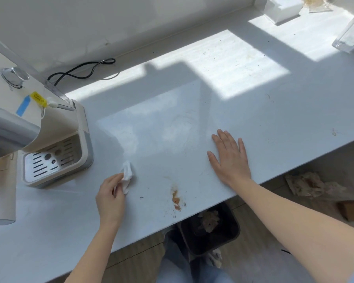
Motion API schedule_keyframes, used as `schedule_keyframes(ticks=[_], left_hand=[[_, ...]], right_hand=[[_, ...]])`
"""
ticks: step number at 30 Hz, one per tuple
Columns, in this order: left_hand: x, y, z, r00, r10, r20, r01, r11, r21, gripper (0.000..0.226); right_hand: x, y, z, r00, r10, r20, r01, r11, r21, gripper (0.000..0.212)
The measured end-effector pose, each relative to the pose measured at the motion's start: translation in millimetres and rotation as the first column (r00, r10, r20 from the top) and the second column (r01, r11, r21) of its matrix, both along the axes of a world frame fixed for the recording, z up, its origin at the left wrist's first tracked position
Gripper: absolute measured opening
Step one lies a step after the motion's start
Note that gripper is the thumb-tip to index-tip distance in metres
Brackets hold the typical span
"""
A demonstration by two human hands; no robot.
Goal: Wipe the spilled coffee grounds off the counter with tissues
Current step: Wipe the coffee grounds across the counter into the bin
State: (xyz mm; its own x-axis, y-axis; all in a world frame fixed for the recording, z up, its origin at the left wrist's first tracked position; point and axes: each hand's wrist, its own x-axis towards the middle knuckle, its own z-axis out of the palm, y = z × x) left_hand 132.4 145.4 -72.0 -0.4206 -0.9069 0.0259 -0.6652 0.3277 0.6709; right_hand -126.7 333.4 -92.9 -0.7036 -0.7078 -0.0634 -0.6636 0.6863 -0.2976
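A brown coffee smear with dark grounds [176,199] lies near the front edge of the white counter [192,111]. A few loose specks sit around it. My left hand [110,199] grips a crumpled white tissue [126,176] on the counter, to the left of the smear and apart from it. My right hand [229,156] rests flat on the counter with fingers spread, up and to the right of the smear, holding nothing.
A cream coffee machine [55,156] with a drip tray stands at the left, its black cable [80,70] by the wall. Below the counter edge is a dark bin [208,229] holding used tissues. A white box [282,7] and a clear container [349,35] sit far right.
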Motion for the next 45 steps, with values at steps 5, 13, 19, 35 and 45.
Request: schedule_keyframes(ticks=[5, 13, 19, 35, 45], left_hand=[[-16, 21, -7, 0.994, -0.032, 0.102, 0.044, 0.992, -0.118, 0.033], [-41, 92, -4, 0.981, -0.185, 0.061, 0.188, 0.981, -0.041, 0.036], [-40, 106, -3, 0.962, -0.273, 0.026, 0.272, 0.962, 0.012, 0.039], [-69, 34, -1, 0.852, -0.519, 0.064, 0.523, 0.85, -0.069, 0.034], [-32, 82, 2, 0.732, -0.679, 0.05, 0.681, 0.73, -0.058, 0.041]], right_hand=[[1, 0, 0, 1.0, 0.005, -0.002, -0.005, 1.0, 0.005, 0.061], [2, -2, 2, 1.0, -0.003, -0.008, 0.003, 1.0, 0.014, 0.059], [3, -2, 4, 1.0, 0.003, -0.002, -0.003, 1.0, 0.004, 0.057], [2, -1, 0, 1.0, 0.005, -0.008, -0.005, 1.0, -0.029, 0.057], [2, -1, 2, 1.0, 0.002, -0.016, -0.002, 1.0, -0.017, 0.057]])
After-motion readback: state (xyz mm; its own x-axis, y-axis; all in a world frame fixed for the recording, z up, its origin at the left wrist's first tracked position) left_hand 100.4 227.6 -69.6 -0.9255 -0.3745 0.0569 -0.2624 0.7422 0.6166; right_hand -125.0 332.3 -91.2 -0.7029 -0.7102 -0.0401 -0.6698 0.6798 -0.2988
